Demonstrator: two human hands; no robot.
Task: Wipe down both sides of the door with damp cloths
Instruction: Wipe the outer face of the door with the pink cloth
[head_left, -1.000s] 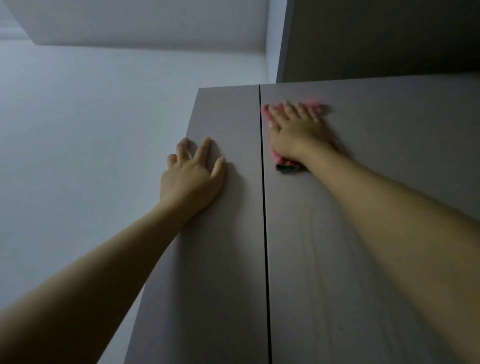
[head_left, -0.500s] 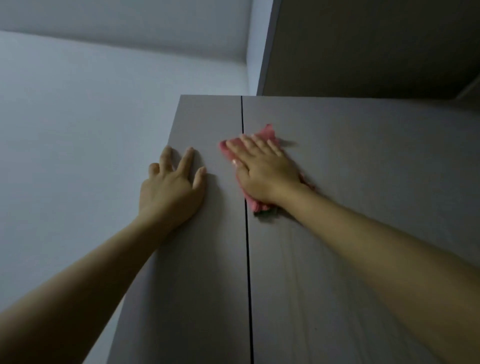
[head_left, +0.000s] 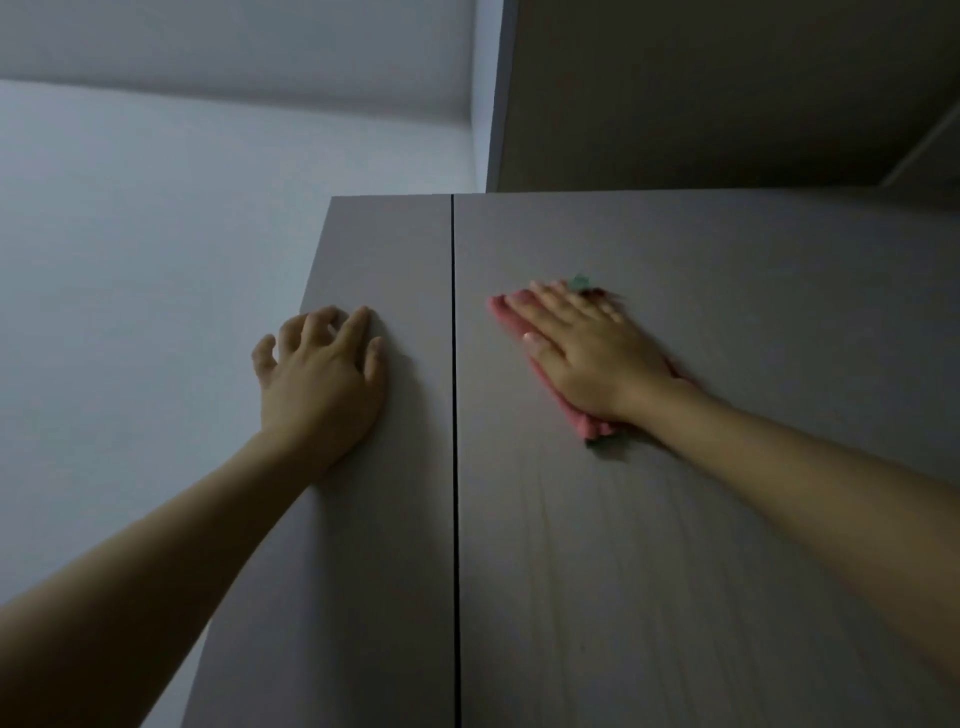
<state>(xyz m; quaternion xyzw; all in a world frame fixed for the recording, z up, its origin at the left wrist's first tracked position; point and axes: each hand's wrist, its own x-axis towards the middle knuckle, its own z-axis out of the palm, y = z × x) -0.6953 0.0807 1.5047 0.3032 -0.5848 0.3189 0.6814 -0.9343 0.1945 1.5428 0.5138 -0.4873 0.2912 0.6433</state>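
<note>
A tall grey-brown door (head_left: 701, 519) fills the right of the head view, seen from below, with a dark vertical gap along its left edge. My right hand (head_left: 587, 353) lies flat with straight fingers on a pink cloth (head_left: 582, 423), pressing it against the door's upper part. A bit of green shows at the cloth's top and bottom ends. My left hand (head_left: 322, 374) rests on the narrow grey panel (head_left: 384, 519) left of the gap, palm against it, fingers slightly bent over the panel's left edge.
A pale wall (head_left: 156, 286) runs along the left, meeting the ceiling at the top. A dark upper cabinet or bulkhead (head_left: 701, 93) overhangs the door's top edge.
My right hand has slid the cloth down from the door's top and then to the right, away from the gap. My left hand's fingers have bent more at the panel's edge.
</note>
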